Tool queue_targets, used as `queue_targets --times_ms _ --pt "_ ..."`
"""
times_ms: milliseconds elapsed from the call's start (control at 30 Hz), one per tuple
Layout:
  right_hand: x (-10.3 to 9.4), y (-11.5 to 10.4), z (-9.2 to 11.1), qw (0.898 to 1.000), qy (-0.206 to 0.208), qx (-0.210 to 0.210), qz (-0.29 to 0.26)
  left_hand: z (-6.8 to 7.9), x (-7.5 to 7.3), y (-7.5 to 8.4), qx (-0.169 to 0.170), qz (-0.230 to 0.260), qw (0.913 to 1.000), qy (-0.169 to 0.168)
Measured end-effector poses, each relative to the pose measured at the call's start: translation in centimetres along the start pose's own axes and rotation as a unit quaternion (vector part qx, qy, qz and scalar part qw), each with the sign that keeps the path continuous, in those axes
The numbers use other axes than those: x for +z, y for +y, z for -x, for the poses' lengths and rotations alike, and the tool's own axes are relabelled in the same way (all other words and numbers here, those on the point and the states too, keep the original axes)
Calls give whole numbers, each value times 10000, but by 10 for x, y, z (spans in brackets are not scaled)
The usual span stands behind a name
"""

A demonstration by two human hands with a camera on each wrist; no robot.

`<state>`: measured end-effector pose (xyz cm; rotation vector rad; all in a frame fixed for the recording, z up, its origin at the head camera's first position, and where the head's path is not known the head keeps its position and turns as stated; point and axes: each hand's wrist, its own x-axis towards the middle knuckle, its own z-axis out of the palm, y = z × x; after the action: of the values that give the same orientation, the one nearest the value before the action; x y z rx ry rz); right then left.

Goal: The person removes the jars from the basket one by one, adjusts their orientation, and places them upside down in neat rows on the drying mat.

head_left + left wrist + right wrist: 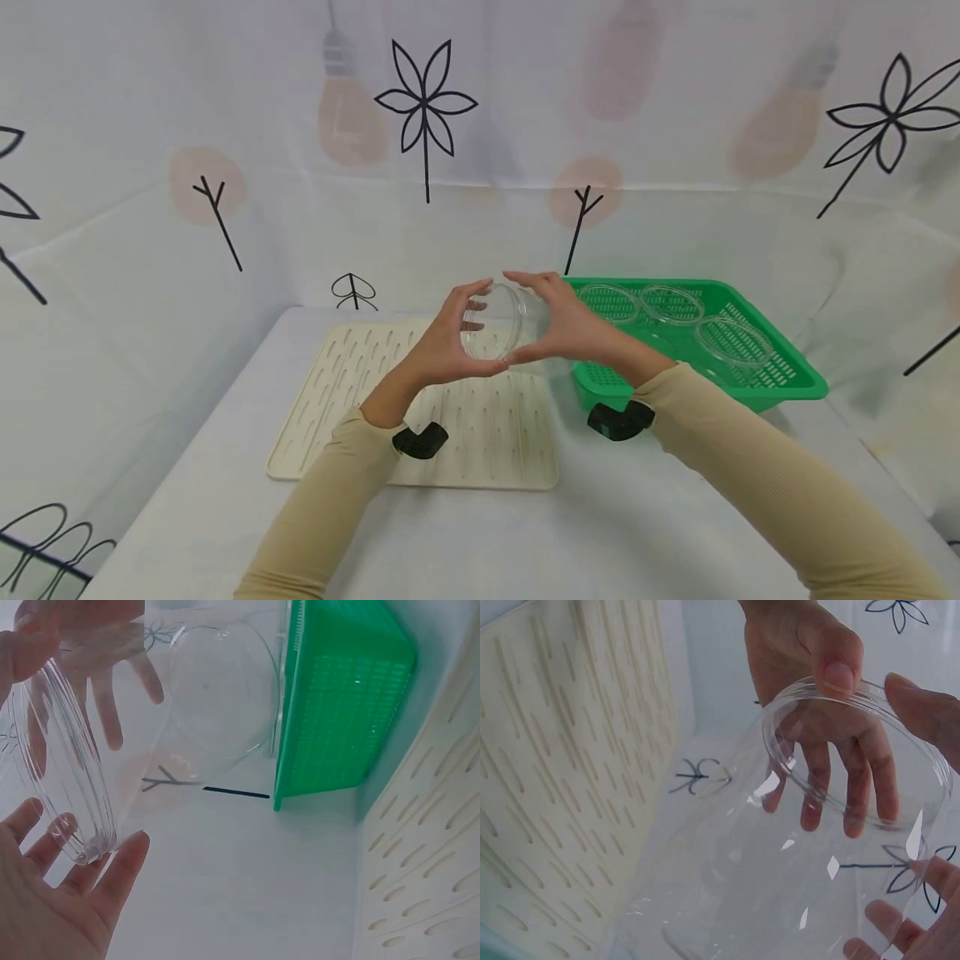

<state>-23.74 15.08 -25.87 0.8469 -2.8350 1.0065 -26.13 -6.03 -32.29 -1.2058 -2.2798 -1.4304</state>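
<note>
A clear, wide-mouthed jar (495,325) with a ridged round rim is held in the air between both hands, lying on its side. Around the rim end curls my left hand (442,346), thumb on the near edge and fingers on the far side. My right hand (573,325) grips the jar further along its wall, its thumb close to the rim. In the right wrist view, the left fingers show through the transparent rim (855,799). Whether a separate clear lid sits on the mouth, I cannot tell.
Right of the hands stands a green perforated basket (795,383) with several clear round-rimmed containers (671,304) inside. A cream ridged drying mat (480,450) lies below the hands on the white-covered table (600,525). Patterned cloth (487,233) hangs behind.
</note>
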Motion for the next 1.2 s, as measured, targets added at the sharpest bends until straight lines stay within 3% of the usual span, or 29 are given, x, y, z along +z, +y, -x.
queue_targets --times_ms 233,467,700,1200 --pt "-4 10 6 9903 734 588 -1022 4 -6 0 -240 300 9988 311" --pt "4 22 14 9733 1277 852 -1706 10 -11 2 -490 516 9971 278" --pt "19 29 19 9589 1526 932 -2204 14 -16 33 -499 582 9965 336" --pt "55 39 31 9225 1814 1356 -3127 18 -20 36 -468 812 9938 607"
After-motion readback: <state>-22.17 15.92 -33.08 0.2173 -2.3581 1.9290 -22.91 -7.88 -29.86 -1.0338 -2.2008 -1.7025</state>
